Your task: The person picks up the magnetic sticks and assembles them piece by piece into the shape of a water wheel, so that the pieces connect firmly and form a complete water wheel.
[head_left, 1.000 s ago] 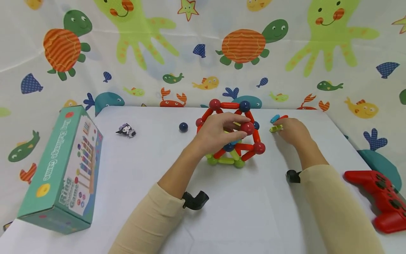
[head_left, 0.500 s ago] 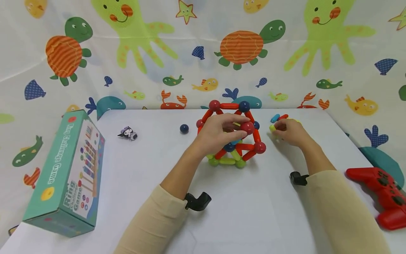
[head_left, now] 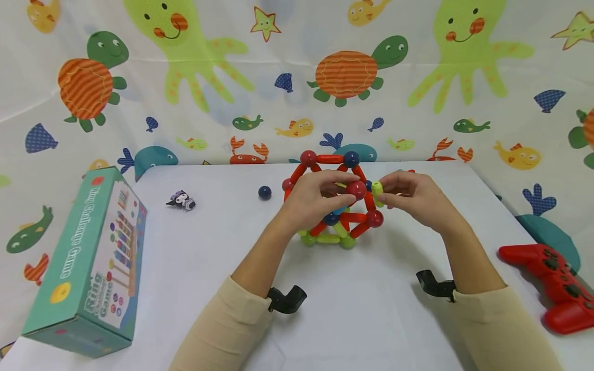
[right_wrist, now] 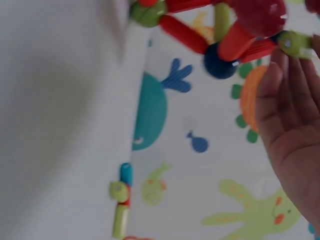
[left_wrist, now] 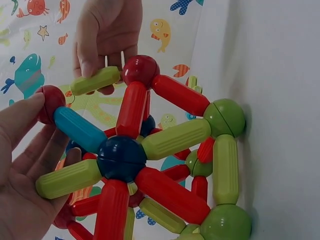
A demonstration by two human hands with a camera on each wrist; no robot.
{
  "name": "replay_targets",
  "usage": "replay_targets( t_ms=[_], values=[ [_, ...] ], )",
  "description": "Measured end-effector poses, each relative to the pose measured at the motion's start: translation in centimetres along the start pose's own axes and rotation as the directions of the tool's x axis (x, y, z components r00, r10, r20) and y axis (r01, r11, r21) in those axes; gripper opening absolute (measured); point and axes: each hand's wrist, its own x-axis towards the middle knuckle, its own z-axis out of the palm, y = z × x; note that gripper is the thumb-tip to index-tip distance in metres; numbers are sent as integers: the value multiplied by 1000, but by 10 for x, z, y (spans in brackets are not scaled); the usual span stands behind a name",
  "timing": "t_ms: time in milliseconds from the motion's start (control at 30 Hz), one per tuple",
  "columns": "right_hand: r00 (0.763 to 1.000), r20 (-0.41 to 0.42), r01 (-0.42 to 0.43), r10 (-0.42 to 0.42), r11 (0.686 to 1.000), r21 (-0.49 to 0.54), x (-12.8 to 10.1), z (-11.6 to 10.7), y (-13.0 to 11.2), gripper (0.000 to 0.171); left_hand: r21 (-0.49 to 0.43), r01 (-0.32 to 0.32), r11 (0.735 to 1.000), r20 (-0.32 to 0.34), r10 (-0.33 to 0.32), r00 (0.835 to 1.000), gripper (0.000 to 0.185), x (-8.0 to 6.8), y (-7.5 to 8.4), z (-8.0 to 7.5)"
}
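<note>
Magnetic rod-and-ball structure (head_left: 335, 198), a cage of red, green and blue rods joined by balls, stands on the white worktop (head_left: 371, 309) toward its far edge, between the two hands. Head view: the left hand (head_left: 311, 198) curls round the near upper part of the frame beside a red ball (head_left: 357, 189); the right hand (head_left: 413, 196) pinches a loose green rod (head_left: 378, 194) with its end just beside that ball. A loose blue ball (head_left: 265, 192), a small figurine (head_left: 182, 200), a teal game box (head_left: 88, 263) and a red game controller (head_left: 552, 286) lie apart. Left wrist view: the left hand's fingers (left_wrist: 22, 125) rest against a red ball (left_wrist: 50, 102) and blue rod (left_wrist: 80, 130); the green rod (left_wrist: 96, 80), held in the right hand (left_wrist: 107, 30), appears to meet the top red ball (left_wrist: 141, 70), though contact is uncertain. Right wrist view, blurred: spare rods (right_wrist: 121, 200) lie on the worktop. The step in hand is judged to be attaching the rod; next, its free end likely needs aligning with another ball while the left hand steadies the frame.
</note>
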Motion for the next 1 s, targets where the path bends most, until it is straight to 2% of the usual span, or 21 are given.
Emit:
replay_targets(
  t_ms=[133, 267, 633, 867, 1000],
  values=[
    [995, 90, 37, -31, 997, -69, -2, 5, -13, 24, -8, -9, 1000, -7, 9, 1000, 42, -1, -1, 0],
    [992, 118, 59, -51, 996, -64, -3, 10, -16, 22, -20, -18, 1000, 2, 18, 1000, 42, -1, -1, 2],
    [991, 112, 81, -73, 994, -71, -3, 13, -17, 24, 21, -35, 999, 6, 35, 999, 41, 0, 2, 4],
    [989, 122, 86, -81, 996, -31, -3, 12, -14, 23, 112, -68, 991, 13, 67, 998, 41, 1, 5, 5],
    [989, 127, 77, -74, 997, -17, -2, 12, -14, 24, 124, -68, 990, 21, 66, 998, 43, 0, 5, 4]
  ],
)
